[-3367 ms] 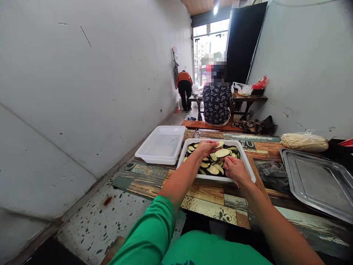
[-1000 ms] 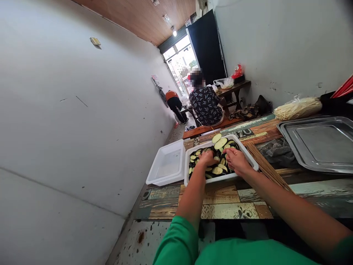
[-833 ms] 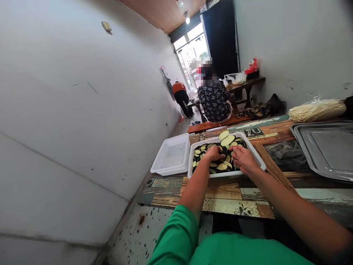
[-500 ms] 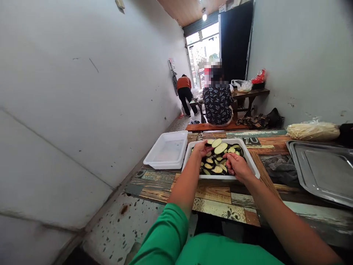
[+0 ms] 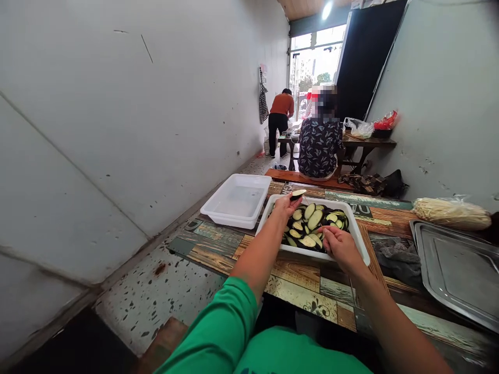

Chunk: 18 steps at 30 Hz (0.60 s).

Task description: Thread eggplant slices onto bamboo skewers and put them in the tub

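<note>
My left hand (image 5: 286, 206) is closed on an eggplant slice (image 5: 298, 194), pale on its cut face with dark skin, raised above the far rim of a white plastic tray (image 5: 360, 241). Cut eggplant slices (image 5: 307, 240) fill this tray in a loose heap. Over its right side, my right hand (image 5: 338, 244) is pinched around what looks like a thin wooden skewer, mostly lost against the slices. A bundle of thin wooden skewers (image 5: 375, 259) lies on the table just right of the tray.
A second white plastic tray (image 5: 234, 200) stands at the left. On the right are a dark cloth (image 5: 399, 257), metal trays (image 5: 460, 265) and a bagged pale bundle (image 5: 452, 212). One person (image 5: 319, 148) sits on a bench ahead; another (image 5: 279, 117) bends over farther back.
The view has shifted left and down. My left hand has lifted and tilted the eggplant slice, now seen nearly edge-on. My right hand has moved slightly lower, still pinched.
</note>
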{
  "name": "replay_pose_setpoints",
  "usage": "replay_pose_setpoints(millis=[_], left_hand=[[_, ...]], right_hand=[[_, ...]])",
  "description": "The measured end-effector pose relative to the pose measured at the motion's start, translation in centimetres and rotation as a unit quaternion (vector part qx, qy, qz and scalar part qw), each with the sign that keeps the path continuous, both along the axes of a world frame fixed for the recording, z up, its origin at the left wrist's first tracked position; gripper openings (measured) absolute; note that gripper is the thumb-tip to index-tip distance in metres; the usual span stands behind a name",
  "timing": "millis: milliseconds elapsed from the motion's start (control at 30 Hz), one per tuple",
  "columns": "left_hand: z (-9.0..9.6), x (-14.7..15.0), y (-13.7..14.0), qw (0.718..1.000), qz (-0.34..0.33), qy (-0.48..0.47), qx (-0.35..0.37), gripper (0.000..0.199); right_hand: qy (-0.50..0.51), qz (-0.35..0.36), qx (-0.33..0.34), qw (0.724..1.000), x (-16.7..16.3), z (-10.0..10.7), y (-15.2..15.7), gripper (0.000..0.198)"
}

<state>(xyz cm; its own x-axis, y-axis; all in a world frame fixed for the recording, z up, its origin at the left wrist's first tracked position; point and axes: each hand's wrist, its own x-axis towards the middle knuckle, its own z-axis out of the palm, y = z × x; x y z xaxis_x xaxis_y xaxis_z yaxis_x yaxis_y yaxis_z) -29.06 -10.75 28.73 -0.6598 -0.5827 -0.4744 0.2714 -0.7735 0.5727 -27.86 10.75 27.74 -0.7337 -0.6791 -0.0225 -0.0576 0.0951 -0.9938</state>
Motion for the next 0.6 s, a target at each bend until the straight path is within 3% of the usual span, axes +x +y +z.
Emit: replay_pose_setpoints(millis=[267, 433, 500, 600], left_hand=[[0.0, 0.0, 0.4, 0.993, 0.040, -0.042, -0.104, 0.021], [0.2, 0.6, 1.2, 0.978, -0.083, -0.075, -0.177, 0.016], [0.3, 0.8, 1.5, 0.980, -0.088, -0.042, -0.176, 0.019], [0.3, 0.7, 1.7, 0.985, -0.059, 0.000, -0.164, 0.039]], right_hand=[[-0.074, -0.003, -0.039, 0.997, -0.5, -0.1, 0.1, 0.036], [-0.104, 0.000, -0.063, 0.993, -0.6, -0.1, 0.2, 0.035], [-0.102, 0.000, -0.060, 0.993, -0.6, -0.1, 0.2, 0.035], [-0.084, 0.007, -0.047, 0.995, -0.5, -0.1, 0.2, 0.037]])
